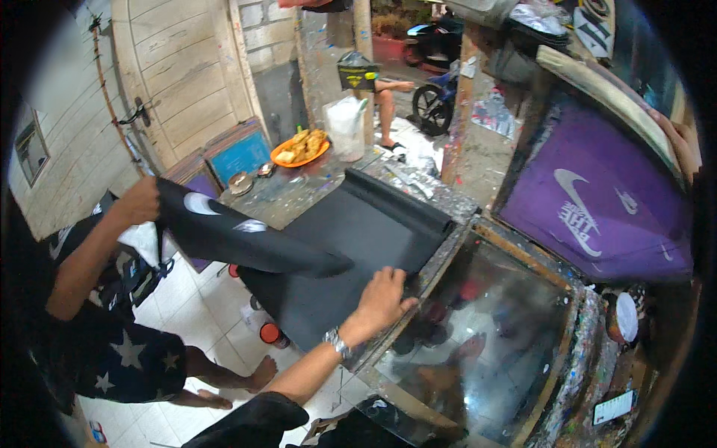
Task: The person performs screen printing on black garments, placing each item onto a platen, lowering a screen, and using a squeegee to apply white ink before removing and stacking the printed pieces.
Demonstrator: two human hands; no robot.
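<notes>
My left hand (381,301), with a metal watch at the wrist, is palm down over the near right part of a black sheet (336,231) on the table. Its fingers and thumb are apart and hold nothing. At the far right, my right hand (676,140) grips the edge of a raised screen-printing frame (597,179) with purple mesh and pale logo shapes; most of that hand is cut off. A co-worker's hand (140,203) on the left lifts a black printed piece (246,235) with white shapes, its tip close to the sheet.
A glass-topped panel (470,336) lies right of the sheet. Behind are an orange plate of fried food (300,148), a plastic bag (345,127) and small bowls (240,183). A phone-like white-faced object (615,408) lies lower right. Another person sits outside near a motorcycle (433,104).
</notes>
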